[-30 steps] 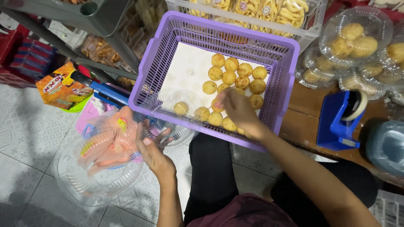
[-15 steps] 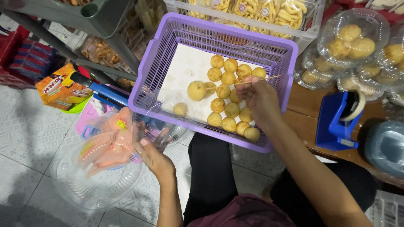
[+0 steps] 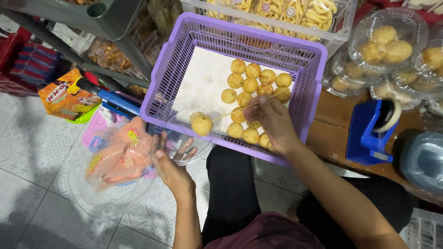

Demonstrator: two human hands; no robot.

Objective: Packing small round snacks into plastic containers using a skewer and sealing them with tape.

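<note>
the right hand (image 3: 272, 121) reaches into the purple basket (image 3: 161, 69), fingers pinched on a thin skewer (image 3: 247, 106) bearing a round yellow pastry (image 3: 202, 124) over the clear container (image 3: 184, 138), which the left hand (image 3: 168, 161) grips by its rim from below, thumb raised.

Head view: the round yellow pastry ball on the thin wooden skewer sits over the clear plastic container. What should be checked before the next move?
1. Round yellow pastry ball on thin wooden skewer: ok.
2. Right hand grips skewer: ok.
3. Left hand holds clear plastic container: ok.
4. Ball over container opening: ok.
5. Container level: cannot tell.
6. More balls left in purple plastic basket: ok.
</note>
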